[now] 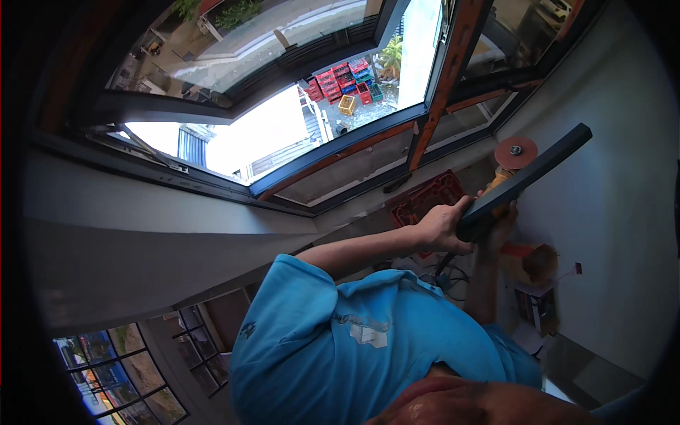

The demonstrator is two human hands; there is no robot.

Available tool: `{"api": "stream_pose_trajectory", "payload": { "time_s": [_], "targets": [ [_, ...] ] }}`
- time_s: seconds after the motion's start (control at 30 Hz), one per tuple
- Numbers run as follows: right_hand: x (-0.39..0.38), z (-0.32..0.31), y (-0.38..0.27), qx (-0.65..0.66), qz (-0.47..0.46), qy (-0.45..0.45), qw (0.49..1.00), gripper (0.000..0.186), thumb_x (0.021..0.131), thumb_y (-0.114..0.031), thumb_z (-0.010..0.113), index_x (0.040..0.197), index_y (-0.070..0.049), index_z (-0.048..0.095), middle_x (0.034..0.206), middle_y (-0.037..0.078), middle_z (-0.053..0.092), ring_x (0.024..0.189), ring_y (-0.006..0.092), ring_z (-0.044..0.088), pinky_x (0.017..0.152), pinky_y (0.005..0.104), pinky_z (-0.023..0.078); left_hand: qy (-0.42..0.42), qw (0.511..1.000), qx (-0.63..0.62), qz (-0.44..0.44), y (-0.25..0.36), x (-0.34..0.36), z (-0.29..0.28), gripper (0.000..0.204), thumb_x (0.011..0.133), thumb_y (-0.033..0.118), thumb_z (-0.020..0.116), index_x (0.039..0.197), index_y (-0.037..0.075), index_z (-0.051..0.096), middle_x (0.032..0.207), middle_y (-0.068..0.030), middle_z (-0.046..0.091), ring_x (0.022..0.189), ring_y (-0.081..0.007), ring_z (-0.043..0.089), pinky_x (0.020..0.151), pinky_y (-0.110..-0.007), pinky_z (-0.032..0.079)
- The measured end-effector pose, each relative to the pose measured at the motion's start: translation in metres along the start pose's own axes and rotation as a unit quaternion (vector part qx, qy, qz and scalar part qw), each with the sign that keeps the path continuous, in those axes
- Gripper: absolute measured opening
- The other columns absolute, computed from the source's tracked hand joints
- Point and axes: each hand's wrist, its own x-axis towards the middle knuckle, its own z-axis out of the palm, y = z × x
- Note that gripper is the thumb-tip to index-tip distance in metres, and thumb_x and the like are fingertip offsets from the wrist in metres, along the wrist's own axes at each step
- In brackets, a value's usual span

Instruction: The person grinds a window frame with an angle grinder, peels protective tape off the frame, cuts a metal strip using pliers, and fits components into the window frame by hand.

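Head view: the dark bar [530, 176] is held up before the pale wall [605, 180], and the fingers of the left hand [439, 225] are clamped on its near end. The grinder [501, 176] with its reddish disc [525, 147] is just behind. The right hand [500, 228] is partly covered; its grip I cannot tell. I judge the work is under way; I see no finished cut, so what remains is unclear.

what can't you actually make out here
All in the head view:
- right hand: fingers mostly hidden behind the dark bar
- grinder: much of its body covered by that bar
- gridded window, lower left: cut off by the picture's dark rim
- stacked crates outside: contents too small to tell
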Motion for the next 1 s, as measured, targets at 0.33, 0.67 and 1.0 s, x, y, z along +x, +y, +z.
{"api": "stream_pose_trajectory", "payload": {
  "time_s": [0.33, 0.67, 1.0],
  "targets": [
    [0.027, -0.027, 0.008, -0.044, 0.009, 0.05, 0.998, 0.055, 0.105, -0.053, 0.044, 0.129, -0.004, 0.053, 0.11, 0.015, 0.066, 0.099, 0.0256, 0.068, 0.089, 0.0394, 0.058, -0.085, 0.992, -0.025, -0.091, -0.019, 0.043, 0.005, 0.097, 0.067, 0.04, 0.083, 0.142, 0.002, 0.035, 0.095, -0.0245, 0.07, 0.091, -0.0417, 0.07, 0.08, -0.047, 0.055],
    [0.055, -0.049, 0.003, -0.158, -0.046, 0.103, 0.981, 0.05, 0.106, -0.049, 0.042, 0.134, -0.007, 0.044, 0.109, 0.014, 0.062, 0.093, 0.0264, 0.069, 0.087, 0.0408, 0.06, -0.094, 0.992, 0.031, -0.074, -0.025, 0.081, 0.005, 0.094, 0.067, 0.042, 0.082, 0.14, 0.003, 0.037, 0.095, -0.0251, 0.07, 0.089, -0.0441, 0.07, 0.079, -0.048, 0.055],
    [0.069, -0.053, -0.014, 0.093, 0.033, 0.0, 0.995, 0.051, 0.104, -0.049, 0.047, 0.125, -0.002, 0.05, 0.107, 0.015, 0.063, 0.096, 0.0277, 0.067, 0.085, 0.0415, 0.058, -0.162, 0.978, 0.13, -0.014, -0.007, 0.098, -0.024, 0.094, 0.07, 0.038, 0.082, 0.147, 0.007, 0.037, 0.099, -0.0253, 0.07, 0.091, -0.0431, 0.07, 0.079, -0.049, 0.054]
  ]
}}
